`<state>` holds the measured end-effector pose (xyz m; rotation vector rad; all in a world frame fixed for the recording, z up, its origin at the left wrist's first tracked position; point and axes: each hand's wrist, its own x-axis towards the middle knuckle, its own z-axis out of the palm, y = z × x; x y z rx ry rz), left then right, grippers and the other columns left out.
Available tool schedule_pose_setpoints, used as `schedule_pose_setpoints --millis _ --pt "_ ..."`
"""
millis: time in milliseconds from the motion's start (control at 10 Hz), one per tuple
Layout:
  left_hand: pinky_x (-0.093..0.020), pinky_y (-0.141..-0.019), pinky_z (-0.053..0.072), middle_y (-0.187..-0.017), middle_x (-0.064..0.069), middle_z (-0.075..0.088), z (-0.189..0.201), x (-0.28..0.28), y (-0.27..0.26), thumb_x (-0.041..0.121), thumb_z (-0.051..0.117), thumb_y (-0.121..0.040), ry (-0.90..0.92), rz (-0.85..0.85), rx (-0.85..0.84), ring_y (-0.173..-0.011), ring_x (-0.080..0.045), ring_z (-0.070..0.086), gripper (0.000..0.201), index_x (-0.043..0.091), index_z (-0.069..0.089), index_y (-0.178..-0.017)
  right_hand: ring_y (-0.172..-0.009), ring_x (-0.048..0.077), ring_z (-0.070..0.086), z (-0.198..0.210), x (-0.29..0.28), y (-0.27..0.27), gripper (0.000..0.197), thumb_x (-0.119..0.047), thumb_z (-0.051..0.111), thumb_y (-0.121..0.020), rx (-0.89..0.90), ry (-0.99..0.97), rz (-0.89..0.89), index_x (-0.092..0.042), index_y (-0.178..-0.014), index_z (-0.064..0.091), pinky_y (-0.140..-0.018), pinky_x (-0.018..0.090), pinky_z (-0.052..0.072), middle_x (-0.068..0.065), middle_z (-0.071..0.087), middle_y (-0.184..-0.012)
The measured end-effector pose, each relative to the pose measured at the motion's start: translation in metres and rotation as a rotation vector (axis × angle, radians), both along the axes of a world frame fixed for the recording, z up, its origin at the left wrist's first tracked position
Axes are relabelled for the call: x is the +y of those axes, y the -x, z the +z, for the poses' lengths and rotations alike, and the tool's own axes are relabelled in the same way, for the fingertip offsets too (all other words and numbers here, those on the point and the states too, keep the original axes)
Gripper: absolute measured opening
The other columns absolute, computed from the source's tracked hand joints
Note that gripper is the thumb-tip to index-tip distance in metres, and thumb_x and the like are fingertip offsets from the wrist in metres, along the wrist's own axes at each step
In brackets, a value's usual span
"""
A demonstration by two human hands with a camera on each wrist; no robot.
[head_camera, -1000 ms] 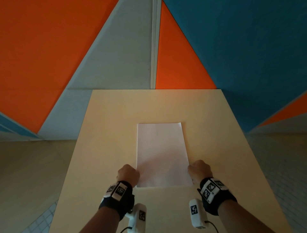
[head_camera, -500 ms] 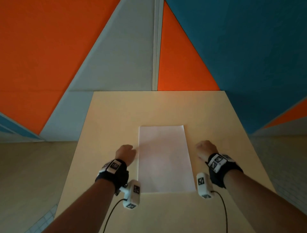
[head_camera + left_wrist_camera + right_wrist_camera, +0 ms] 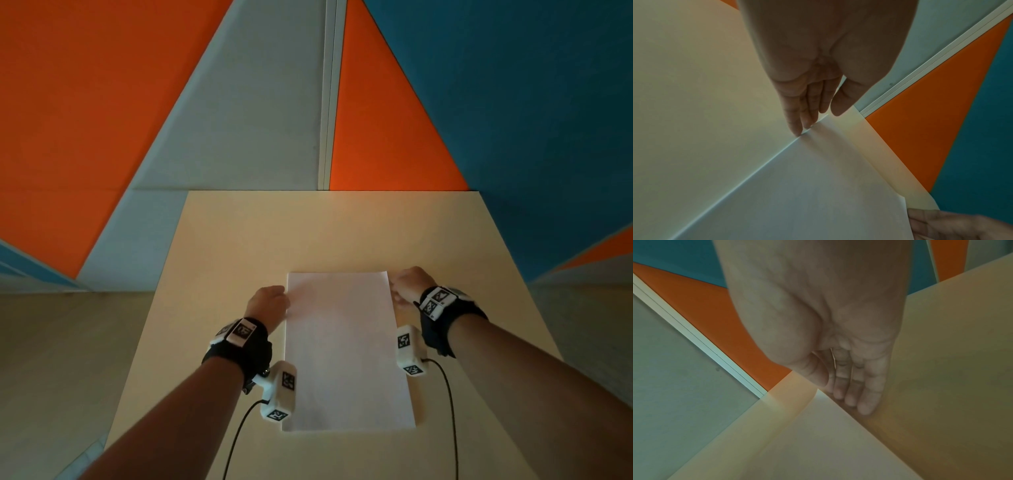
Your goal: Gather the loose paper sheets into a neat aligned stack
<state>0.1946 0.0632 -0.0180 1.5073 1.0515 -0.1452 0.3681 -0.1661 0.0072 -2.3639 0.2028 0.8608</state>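
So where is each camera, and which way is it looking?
Head: up on the head, looking down at the table and paper stack; both forearms and hands show.
Left wrist: looks along the left hand at the stack's left edge.
Right wrist: looks along the right hand at the right edge.
All share the stack.

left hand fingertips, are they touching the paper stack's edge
Touching: the left wrist view shows the left hand fingertips pressed against the paper stack long edge.

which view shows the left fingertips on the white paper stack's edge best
The left wrist view: the left hand's straight fingertips meet the white paper stack at its long edge. The head view shows only knuckles; the right wrist view misses that hand.
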Motion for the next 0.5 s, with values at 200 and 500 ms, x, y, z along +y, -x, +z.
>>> schedule_pose_setpoints --millis 200,500 --pt "-0.048 -0.099 0.051 -0.106 -0.012 0.067 0.013 -0.005 0.0 0.019 0.052 -0.06 0.014 -0.02 -0.04 -0.107 -0.033 0.064 0.061 0.008 0.064 -0.119 -0.072 0.034 0.066 0.005 0.006 0.002 0.023 -0.004 0.053 -0.087 0.045 -0.04 -0.059 0.008 -0.095 0.071 -0.081 0.056 0.058 0.026 0.074 -0.094" --pt "-0.034 -0.106 0.042 -0.126 -0.007 0.062 0.019 -0.003 0.007 0.005 0.054 -0.084 -0.139 -0.081 -0.02 -0.117 -0.026 0.058 0.043 0.009 0.06 -0.126 -0.086 0.03 0.064 -0.002 -0.008 -0.003 0.031 -0.011 0.049 -0.09 -0.068 0.005 0.069 0.002 -0.111 0.068 -0.091 0.049 0.056 0.015 0.067 -0.093"
